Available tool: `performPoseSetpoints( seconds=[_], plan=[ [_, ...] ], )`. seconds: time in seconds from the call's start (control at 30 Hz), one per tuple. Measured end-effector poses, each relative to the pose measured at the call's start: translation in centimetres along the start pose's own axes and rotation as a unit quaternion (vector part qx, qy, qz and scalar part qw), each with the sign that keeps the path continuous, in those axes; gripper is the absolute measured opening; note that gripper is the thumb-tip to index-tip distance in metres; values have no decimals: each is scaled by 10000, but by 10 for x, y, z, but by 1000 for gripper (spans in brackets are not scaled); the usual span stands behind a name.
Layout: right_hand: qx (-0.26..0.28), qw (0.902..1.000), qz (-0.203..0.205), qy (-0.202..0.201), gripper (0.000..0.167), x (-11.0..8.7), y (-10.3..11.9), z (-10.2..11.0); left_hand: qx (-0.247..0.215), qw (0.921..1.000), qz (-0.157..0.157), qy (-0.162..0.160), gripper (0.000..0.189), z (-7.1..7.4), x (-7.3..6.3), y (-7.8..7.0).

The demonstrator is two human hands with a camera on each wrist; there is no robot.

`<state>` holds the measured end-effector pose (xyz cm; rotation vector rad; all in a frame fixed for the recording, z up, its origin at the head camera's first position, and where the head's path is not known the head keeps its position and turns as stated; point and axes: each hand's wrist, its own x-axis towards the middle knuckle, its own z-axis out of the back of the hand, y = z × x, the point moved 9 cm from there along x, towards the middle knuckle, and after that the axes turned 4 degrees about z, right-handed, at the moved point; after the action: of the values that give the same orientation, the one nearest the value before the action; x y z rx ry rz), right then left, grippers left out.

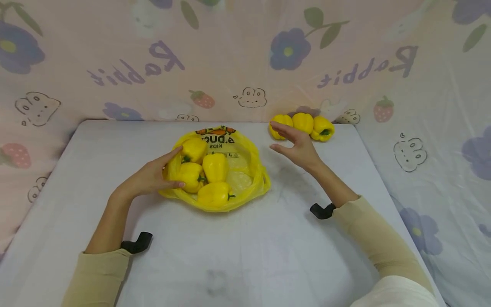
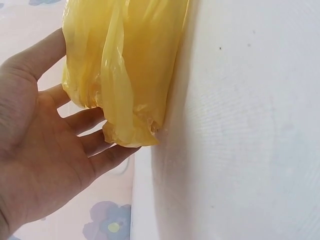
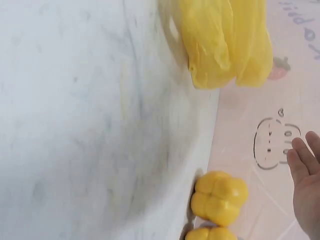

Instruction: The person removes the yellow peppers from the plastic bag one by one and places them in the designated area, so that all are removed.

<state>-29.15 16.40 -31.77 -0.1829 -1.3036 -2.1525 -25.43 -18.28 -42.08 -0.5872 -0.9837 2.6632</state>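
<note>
A yellow plastic bag stands with its mouth wide, and several yellow bell peppers lie in its left and front parts. My left hand rests against the bag's left side, fingers and thumb spread along the rim. In the left wrist view, the left hand has extended fingers whose tips are hidden behind the yellow plastic. To the bag's right, my right hand is raised with extended fingers and holds nothing. Three more yellow bell peppers sit in a row just beyond it.
A white-covered table carries everything. Patterned cloth with flowers and rabbits hangs along its back edge and right side. A black wrist mount sticks out at the left sleeve, another at the right sleeve.
</note>
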Motion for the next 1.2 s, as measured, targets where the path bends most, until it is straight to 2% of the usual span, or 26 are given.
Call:
performPoseSetpoints(
  seconds=[0.4,0.6,0.8,1.0,1.2],
  plan=[
    [269,9957,381,800,55,5,19,-47,-21,10000,-35,31,107,-1,0,0],
    [531,9924,166,1099,54,4,21,-66,-46,10000,-52,29,107,-1,0,1],
    [876,9872,275,1306,53,6,11,-88,-89,10000,-21,12,107,-2,1,2],
    [749,9830,90,1673,56,7,8,-110,-74,9999,-73,1,107,-1,0,1],
    [528,9779,-143,2017,58,7,5,-128,-83,10000,7,23,108,-2,0,2]
  ],
)
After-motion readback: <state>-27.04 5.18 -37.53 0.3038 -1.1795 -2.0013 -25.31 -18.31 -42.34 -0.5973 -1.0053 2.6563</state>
